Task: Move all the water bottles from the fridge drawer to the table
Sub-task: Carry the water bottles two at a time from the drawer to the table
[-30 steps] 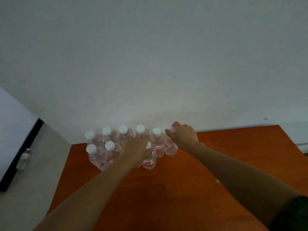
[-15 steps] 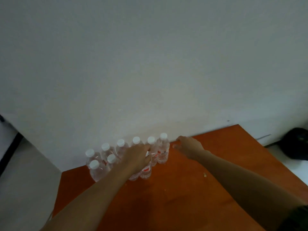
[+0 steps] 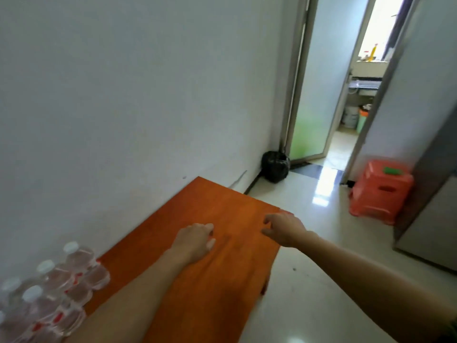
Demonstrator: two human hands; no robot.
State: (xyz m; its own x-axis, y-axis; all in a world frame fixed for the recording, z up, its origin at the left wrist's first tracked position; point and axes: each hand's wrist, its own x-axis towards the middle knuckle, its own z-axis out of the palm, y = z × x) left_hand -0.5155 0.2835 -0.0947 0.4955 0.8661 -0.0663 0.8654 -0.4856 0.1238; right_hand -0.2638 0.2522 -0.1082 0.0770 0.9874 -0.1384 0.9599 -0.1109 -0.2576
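Water bottles point(image 3: 57, 288) standing upright at table point(image 3: 222, 280) far-left corner; left hand point(image 3: 195, 240) hovering nearer them, right hand point(image 3: 284, 230) at right edge; both empty, fingers slack.

A plain white wall point(image 3: 123, 95) meets a glossy pale floor point(image 3: 309, 280). A black bag point(image 3: 275, 167) sits in the corner beside an open door point(image 3: 309, 107). A red stool point(image 3: 382, 191) stands near the doorway, and daylight glares off the tiles.

The left forearm point(image 3: 138, 293) is bare; the right forearm point(image 3: 358, 273) meets a dark sleeve point(image 3: 454, 330).
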